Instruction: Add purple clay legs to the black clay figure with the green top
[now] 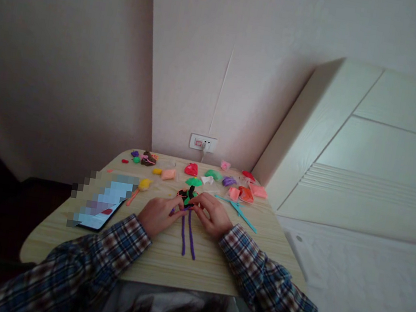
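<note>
In the middle of the table lies a small modelling-clay figure (pixel 191 193) of black and green clay, with a round green piece (pixel 194 181) at its far end. Two long, thin purple clay strips (pixel 190 236) run from its near end towards me. My left hand (pixel 160 215) is closed, thumb and fingers pinching at the figure's lower left edge. From the other side my right hand (pixel 213 216) pinches at its lower right edge, close to the tops of the strips. The fingers partly hide the spot where strips and figure meet.
A tablet (pixel 102 208) lies at the left, near a yellow clay lump (pixel 145 184). Light-blue plastic tools (pixel 243 215) rest at the right. Several bagged clay pieces, including a red one (pixel 191 169), line the back. A plug sits in the wall socket (pixel 202 143).
</note>
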The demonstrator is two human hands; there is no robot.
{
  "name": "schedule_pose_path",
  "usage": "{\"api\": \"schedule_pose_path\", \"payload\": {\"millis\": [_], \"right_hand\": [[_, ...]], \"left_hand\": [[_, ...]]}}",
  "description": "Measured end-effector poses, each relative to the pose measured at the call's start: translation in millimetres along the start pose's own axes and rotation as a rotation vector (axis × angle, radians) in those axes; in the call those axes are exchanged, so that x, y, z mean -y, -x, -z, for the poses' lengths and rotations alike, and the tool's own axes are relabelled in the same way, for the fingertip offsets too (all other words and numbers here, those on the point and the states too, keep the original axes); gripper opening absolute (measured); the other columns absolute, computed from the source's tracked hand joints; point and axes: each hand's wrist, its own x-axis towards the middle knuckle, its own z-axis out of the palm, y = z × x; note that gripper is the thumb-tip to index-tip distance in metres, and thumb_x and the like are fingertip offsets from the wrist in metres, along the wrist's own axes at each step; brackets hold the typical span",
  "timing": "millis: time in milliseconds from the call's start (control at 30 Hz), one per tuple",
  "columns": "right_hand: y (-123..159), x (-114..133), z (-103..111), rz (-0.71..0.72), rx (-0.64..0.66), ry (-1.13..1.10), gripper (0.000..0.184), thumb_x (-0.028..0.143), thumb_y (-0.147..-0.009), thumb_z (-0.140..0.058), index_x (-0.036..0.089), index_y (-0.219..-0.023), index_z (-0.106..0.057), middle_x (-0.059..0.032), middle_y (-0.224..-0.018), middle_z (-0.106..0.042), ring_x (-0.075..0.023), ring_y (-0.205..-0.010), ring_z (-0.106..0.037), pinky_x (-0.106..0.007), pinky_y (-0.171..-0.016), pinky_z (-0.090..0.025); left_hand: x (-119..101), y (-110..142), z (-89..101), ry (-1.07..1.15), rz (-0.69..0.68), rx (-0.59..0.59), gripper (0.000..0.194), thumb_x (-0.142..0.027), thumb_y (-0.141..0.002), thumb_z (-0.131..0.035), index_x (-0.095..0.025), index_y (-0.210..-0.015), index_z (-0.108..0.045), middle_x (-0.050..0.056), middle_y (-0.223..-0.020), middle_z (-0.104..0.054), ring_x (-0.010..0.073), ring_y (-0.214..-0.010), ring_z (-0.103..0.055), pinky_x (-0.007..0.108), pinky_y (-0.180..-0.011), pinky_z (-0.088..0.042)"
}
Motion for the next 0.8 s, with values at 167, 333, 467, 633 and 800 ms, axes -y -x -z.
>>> {"api": "schedule_pose_path", "payload": {"millis": [167, 333, 467, 633, 800], "right_hand": [[-4, -3, -4, -0.003, 0.091, -0.045, 0.013, 0.026, -0.086, -0.046, 0.019, -0.095, -0.053, -0.0043, -0.082, -0.056, -0.0156, -0.077, -0.052, -0.028, -0.072, -0.043], [-6, -5, -9, -0.047, 0.109, -0.026, 0.007, 0.02, -0.084, -0.048, 0.019, -0.088, -0.054, -0.0029, -0.079, -0.056, -0.0146, -0.074, -0.051, -0.026, -0.069, -0.042], [-10, -4, -13, -0.075, 0.086, -0.067, 0.007, 0.014, -0.082, -0.048, 0.018, -0.084, -0.053, -0.0027, -0.08, -0.056, -0.0142, -0.076, -0.052, -0.026, -0.07, -0.042], [-11, -5, -12, -0.125, 0.033, -0.121, 0.007, 0.015, -0.083, -0.047, 0.019, -0.082, -0.053, -0.0024, -0.08, -0.056, -0.0139, -0.076, -0.052, -0.026, -0.071, -0.043], [-9, -8, -9, -0.139, 0.026, -0.114, 0.005, 0.018, -0.084, -0.048, 0.018, -0.083, -0.053, -0.0022, -0.079, -0.055, -0.0134, -0.073, -0.05, -0.025, -0.067, -0.042]], "left_hand": [[1, 0, -5.4, -0.042, -0.029, 0.015, 0.021, -0.037, -0.084, -0.047, -0.02, -0.084, -0.058, 0.001, -0.065, -0.064, 0.0163, -0.062, -0.061, 0.024, -0.056, -0.037], [-1, -1, -5.7, -0.038, 0.0, 0.015, 0.017, -0.034, -0.084, -0.048, -0.02, -0.086, -0.057, 0.001, -0.066, -0.064, 0.0171, -0.062, -0.061, 0.024, -0.055, -0.037], [0, -2, -8.1, -0.013, 0.016, -0.023, 0.016, -0.034, -0.083, -0.049, -0.02, -0.085, -0.056, 0.0, -0.064, -0.062, 0.0166, -0.06, -0.06, 0.024, -0.055, -0.037], [0, -6, -9.9, 0.079, 0.017, -0.053, 0.015, -0.032, -0.084, -0.046, -0.019, -0.086, -0.054, -0.001, -0.065, -0.06, 0.0135, -0.056, -0.056, 0.023, -0.054, -0.036], [0, -8, -9.0, 0.139, -0.001, -0.046, 0.014, -0.03, -0.082, -0.048, -0.019, -0.086, -0.055, -0.002, -0.063, -0.058, 0.0119, -0.055, -0.053, 0.021, -0.052, -0.035]]}}
